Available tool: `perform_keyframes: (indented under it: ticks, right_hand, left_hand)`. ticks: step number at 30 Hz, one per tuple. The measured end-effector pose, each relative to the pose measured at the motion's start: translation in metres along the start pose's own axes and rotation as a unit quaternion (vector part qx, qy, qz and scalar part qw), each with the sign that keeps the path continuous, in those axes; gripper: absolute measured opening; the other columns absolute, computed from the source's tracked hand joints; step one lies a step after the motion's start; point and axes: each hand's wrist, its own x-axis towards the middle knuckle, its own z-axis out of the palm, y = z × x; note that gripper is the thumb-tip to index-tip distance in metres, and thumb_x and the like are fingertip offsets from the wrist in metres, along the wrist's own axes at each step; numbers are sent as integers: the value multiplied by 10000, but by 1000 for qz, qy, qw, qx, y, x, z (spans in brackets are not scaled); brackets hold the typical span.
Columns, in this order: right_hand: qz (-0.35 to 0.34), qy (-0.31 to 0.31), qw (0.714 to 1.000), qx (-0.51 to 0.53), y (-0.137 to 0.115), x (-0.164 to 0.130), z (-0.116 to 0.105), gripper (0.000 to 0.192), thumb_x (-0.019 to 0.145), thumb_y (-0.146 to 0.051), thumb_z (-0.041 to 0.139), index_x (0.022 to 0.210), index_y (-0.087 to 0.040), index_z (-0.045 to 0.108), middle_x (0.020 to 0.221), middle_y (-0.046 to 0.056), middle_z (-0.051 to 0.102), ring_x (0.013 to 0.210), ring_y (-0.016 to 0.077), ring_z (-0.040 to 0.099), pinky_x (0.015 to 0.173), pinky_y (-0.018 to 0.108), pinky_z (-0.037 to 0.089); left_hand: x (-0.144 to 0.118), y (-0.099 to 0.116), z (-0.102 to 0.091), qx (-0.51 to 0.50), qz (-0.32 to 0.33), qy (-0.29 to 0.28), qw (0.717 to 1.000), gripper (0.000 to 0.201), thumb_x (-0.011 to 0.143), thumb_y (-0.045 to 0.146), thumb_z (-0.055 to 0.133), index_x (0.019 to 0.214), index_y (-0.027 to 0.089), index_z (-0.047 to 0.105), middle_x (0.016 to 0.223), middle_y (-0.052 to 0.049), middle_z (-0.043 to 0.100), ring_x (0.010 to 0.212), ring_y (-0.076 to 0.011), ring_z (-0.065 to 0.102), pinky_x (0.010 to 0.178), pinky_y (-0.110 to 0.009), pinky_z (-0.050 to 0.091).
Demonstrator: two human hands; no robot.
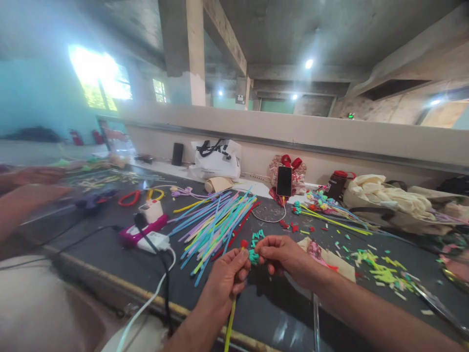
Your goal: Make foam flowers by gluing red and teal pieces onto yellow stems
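Head: teal piece (253, 256) between both hands.

A thin yellow stick (230, 320) with a red tip, upright, meets a small teal bead cluster (253, 256).

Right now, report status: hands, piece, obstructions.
Left hand pinching yellow-green strip with red tip. Right hand pinching teal bits against it. Pile of coloured strips just beyond, not touching.
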Motion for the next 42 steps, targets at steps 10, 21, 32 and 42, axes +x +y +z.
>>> perform_keyframes:
  ticks: [10,21,32,42]
  right_hand:
    - [1,54,995,-78,4,-8,-5,130,689,-208,488,736,-140,589,387,-109,340,299,14,227,298,145,136]
    - [-12,33,990,-138,4,-17,-1,157,719,-236,466,804,-169,580,461,-79,411,384,48,353,355,149,263]
    - [-11,37,983,-181,15,-11,-2,128,674,-147,450,685,-156,577,481,-76,388,410,45,269,383,174,175]
    - [6,4,986,-168,12,-16,-4,186,712,-282,491,827,-163,578,452,-86,399,347,44,326,338,162,226]
  left_hand:
    - [-1,-5,-1,54,3,17,998,245,629,323,623,541,143,482,366,75,423,275,4,241,273,-120,130]
    - [-6,-4,3,96,14,27,995,246,627,338,624,577,147,477,408,82,431,300,-6,253,292,-129,136]
    - [-9,-2,3,226,75,53,970,202,643,343,595,618,163,506,441,84,397,346,-35,269,333,-158,171]
    - [-14,-2,1,390,181,57,901,207,688,366,536,632,170,575,510,52,445,464,-88,342,433,-182,268]
